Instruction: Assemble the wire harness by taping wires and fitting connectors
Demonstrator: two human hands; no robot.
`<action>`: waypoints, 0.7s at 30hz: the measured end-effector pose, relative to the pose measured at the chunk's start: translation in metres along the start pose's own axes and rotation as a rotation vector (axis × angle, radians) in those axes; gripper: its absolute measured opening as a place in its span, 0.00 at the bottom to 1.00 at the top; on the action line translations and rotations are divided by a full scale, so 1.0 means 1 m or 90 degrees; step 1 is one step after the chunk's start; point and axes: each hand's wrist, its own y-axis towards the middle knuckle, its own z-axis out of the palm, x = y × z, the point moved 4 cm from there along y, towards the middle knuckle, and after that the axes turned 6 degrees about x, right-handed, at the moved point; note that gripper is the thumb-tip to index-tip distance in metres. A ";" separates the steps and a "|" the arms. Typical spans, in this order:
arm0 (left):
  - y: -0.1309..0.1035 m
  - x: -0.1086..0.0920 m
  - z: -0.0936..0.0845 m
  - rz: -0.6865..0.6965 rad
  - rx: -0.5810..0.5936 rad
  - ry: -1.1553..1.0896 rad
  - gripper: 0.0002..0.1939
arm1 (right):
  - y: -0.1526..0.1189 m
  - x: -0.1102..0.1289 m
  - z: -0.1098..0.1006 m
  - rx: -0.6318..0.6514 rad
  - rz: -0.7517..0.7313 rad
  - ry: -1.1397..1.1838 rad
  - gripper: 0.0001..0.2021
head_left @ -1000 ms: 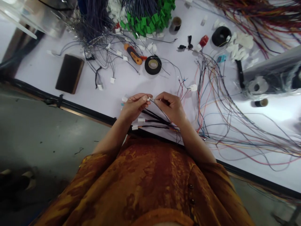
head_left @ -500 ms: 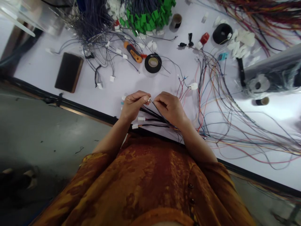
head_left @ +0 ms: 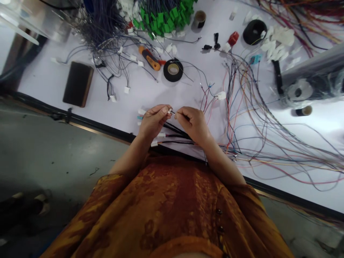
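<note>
A small white connector (head_left: 170, 111) is pinched between the thumb and fingers of my left hand (head_left: 153, 120). Close to its right, my right hand (head_left: 194, 123) pinches a thin dark wire (head_left: 173, 113), whose end is at the connector; whether it sits inside I cannot tell. Under and between my hands, black-sleeved cables (head_left: 176, 129) run to the left and end in white connectors (head_left: 161, 135). Another white connector (head_left: 154, 143) lies at the table's front edge. A light blue connector (head_left: 139, 117) shows partly beside my left hand.
Beyond my hands lie a roll of black tape (head_left: 173, 70) and an orange-black cutter (head_left: 149, 58). Green connectors (head_left: 166, 21) on wires are heaped at the back. Loose coloured wires (head_left: 252, 107) spread across the right. A dark box-shaped block (head_left: 78, 84) sits at left.
My right hand's fingertips have shifted slightly, and the wire's end now lies straighter toward the connector. My left hand keeps its pinch. The whole view has moved a little.
</note>
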 end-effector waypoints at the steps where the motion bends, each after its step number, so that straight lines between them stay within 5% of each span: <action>1: 0.001 0.001 0.000 -0.010 0.005 -0.013 0.13 | 0.000 -0.001 -0.001 0.000 0.008 0.015 0.11; 11: -0.002 -0.003 0.003 0.007 0.027 0.038 0.11 | 0.001 -0.010 -0.001 0.077 0.091 0.127 0.12; 18: -0.004 -0.001 0.003 -0.064 0.073 0.084 0.11 | -0.003 -0.015 0.001 0.104 0.072 0.142 0.12; 21: -0.009 -0.007 0.009 0.008 0.083 0.181 0.07 | -0.003 -0.016 0.003 0.088 0.067 0.090 0.12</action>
